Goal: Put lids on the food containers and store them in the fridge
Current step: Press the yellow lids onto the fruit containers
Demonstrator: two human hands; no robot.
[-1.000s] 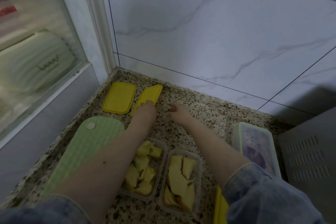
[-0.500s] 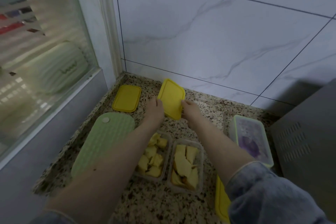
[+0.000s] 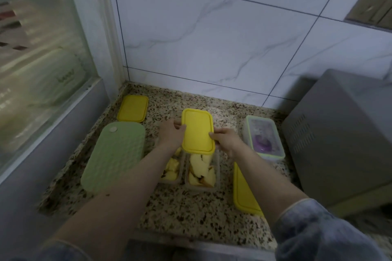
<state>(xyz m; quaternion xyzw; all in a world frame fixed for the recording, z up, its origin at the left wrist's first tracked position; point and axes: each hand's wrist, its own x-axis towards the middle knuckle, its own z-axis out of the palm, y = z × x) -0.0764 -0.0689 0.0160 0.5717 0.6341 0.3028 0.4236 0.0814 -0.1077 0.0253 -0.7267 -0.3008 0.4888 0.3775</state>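
Note:
Both hands hold a yellow lid flat over the far end of the right clear container, which is filled with yellow fruit pieces. My left hand grips the lid's left edge and my right hand grips its right edge. Beside it on the left stands a second clear container of yellow pieces, uncovered and partly hidden by my left forearm. Another yellow lid lies flat at the back left. A third yellow lid lies to the right, partly under my right forearm.
A green textured mat lies on the left of the speckled stone counter. A lidded clear container with purple contents sits at the right, next to a grey appliance. A glass pane borders the left; tiled wall stands behind.
My left hand picked the yellow lid up off the counter, my right hand joined on it, and the lid has come toward me and levelled over the right container.

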